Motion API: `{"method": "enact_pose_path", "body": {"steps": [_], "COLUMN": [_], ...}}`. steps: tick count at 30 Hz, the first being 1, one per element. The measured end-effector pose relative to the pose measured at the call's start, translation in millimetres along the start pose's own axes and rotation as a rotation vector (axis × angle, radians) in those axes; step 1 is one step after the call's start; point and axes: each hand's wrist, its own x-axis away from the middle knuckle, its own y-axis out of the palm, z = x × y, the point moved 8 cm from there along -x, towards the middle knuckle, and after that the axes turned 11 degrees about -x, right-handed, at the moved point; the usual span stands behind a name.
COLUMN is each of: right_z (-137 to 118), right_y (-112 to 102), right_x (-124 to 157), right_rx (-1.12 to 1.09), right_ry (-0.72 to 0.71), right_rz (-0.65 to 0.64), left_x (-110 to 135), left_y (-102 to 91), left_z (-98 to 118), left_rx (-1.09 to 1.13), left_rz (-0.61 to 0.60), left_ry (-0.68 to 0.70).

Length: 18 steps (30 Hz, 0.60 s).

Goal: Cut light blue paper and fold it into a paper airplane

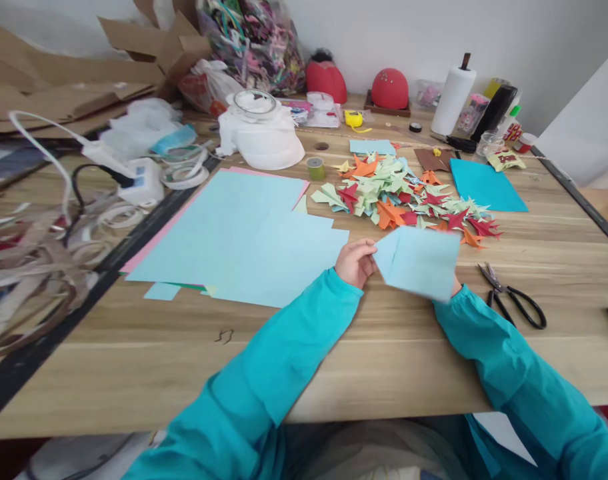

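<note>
A light blue sheet of paper point(424, 262) is held up between my two hands above the table. Its left end has folded corners and narrows to a blunt point, and a crease crosses it near there. My left hand point(357, 262) pinches that narrow end between thumb and fingers. At the lower right edge is my right hand point(456, 285), mostly hidden behind the paper, so its fingers do not show. Just beyond lies a heap of folded paper pieces point(384, 180) in pale green, orange, red and blue.
Large light blue sheets point(224, 227) over pink ones lie left of my hands. Black-handled scissors point(514, 297) rest at the right. Behind stand a green thread spool point(315, 169), a bright blue sheet point(487, 185) and a white paper roll point(453, 100). Cords and ribbons point(49, 267) clutter the far left.
</note>
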Motion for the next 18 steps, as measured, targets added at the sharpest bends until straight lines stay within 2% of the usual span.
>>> {"method": "enact_pose_path", "body": {"steps": [1, 2, 6, 8, 11, 14, 18], "right_z": [2.6, 7.6, 25.1, 23.4, 24.2, 26.1, 25.6], "right_y": [-1.3, -1.7, 20.5, 30.7, 36.0, 39.5, 42.6], "right_x": [-0.5, -0.6, 8.7, 13.5, 14.7, 14.4, 16.2], "right_rx": [-0.059, -0.215, -1.100, -1.327, -1.323, -1.254, -1.152], "right_ry": [0.025, 0.083, 0.484, 0.610, 0.665, 0.677, 0.630], "right_rz": [0.003, 0.000, -0.129, -0.195, -0.226, -0.237, -0.247], "left_x": [-0.8, -1.1, 2.7, 4.7, 4.5, 2.9, 3.6], "left_y": [-1.2, -0.9, 7.7, 9.3, 5.6, 1.2, 3.2], "left_z": [0.1, -0.3, -3.8, -0.6, 6.8, 9.1, 7.4], "left_rx": [-0.032, -0.077, -0.337, -0.507, -0.709, -0.772, -0.884], "left_rz": [-0.012, -0.037, -0.167, -0.177, -0.119, -0.061, -0.044], "left_ry": [0.002, 0.004, 0.015, 0.059, 0.120, 0.161, 0.247]}}
